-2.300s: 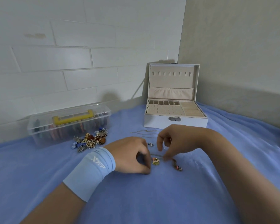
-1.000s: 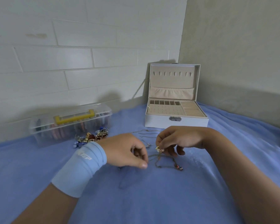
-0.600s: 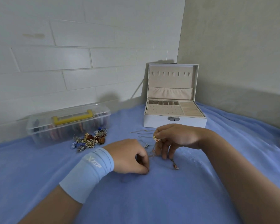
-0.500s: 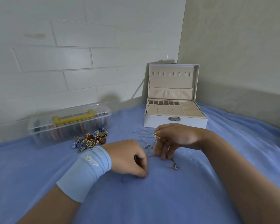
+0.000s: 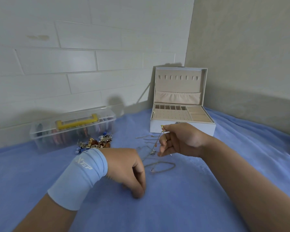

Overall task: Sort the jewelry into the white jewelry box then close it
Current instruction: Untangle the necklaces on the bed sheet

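A soft blue fleece cloth (image 5: 174, 206) covered the surface in front of me, rumpled toward the right. My left hand (image 5: 126, 169), with a light-blue stretch wristband (image 5: 80, 178) on its wrist, rested there knuckles up. Its fingers (image 5: 139, 190) were curled under with the tips on the cloth, and I could not tell whether they held anything.

Just beyond it a loop of fine gold chain (image 5: 161, 166) lay flat. Past that my right hand (image 5: 181, 139) hung above the cloth, pinching a thin gold necklace (image 5: 162, 128) near its small gold pendant. Half a second before, that pendant had sat lower and my fingertips were down at the cloth. Now it was raised level with the box's front, while my left hand had hardly shifted. The chain slanted down from the pinch to a little flower-like charm low by the cloth.

More loose thin chains (image 5: 146, 139) lay just left of that hand. Further left was a pile of mixed gold, blue and brown jewelry (image 5: 97, 143), and behind it a clear plastic box with a yellow handle (image 5: 74, 128).

The white jewelry box (image 5: 206, 130) stood open in the corner. Its upright lid was lined in beige with a row of hooks and a gathered pocket, and its tray had small cells, a dotted panel and ring rolls. A white tiled wall (image 5: 74, 64) met a plain beige wall (image 5: 241, 56) behind it.
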Demonstrator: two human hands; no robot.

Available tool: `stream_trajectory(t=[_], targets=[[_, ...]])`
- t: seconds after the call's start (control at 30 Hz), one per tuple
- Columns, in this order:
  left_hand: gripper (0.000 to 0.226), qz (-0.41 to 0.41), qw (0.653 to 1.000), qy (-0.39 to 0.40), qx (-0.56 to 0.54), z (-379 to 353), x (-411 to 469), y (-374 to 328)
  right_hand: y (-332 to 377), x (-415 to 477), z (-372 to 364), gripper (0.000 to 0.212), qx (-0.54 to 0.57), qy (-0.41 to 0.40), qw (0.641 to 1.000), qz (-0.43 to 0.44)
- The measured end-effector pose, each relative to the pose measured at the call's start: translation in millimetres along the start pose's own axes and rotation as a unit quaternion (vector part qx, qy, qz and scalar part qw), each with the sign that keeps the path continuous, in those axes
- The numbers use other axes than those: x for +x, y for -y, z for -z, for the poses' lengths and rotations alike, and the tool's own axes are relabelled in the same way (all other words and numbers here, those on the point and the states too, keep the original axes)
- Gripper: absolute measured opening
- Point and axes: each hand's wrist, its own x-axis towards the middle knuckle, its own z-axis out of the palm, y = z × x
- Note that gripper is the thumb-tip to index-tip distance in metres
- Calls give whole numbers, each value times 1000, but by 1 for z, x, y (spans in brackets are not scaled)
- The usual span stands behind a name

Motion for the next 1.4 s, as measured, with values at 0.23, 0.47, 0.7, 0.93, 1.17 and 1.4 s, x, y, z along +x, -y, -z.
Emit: stream_trajectory(t=[0.23, 0.47, 0.7, 0.93, 1.17, 1.4], targets=[[16, 76, 994, 53, 52, 8, -13, 3, 9, 0, 12, 28, 4, -79, 997, -11], [7, 152, 983, 58, 89, 19, -25, 21, 15, -14, 20, 12, -315, -60, 945, -57], [24, 124, 987, -74, 66, 19, -17, 29, 14, -25, 2, 12, -581, 25, 808, -94], [18, 28, 985, -143, 90, -5, 14, 4, 7, -27, -21, 9, -608, 43, 792, -17], [9, 50, 988, -98, 109, -5, 14, 5, 5, -24, -21, 10, -593, 67, 802, -23], [10, 150, 981, -49, 113, 12, -8, 18, 20, -32, 0, 18, -512, 97, 852, -47]])
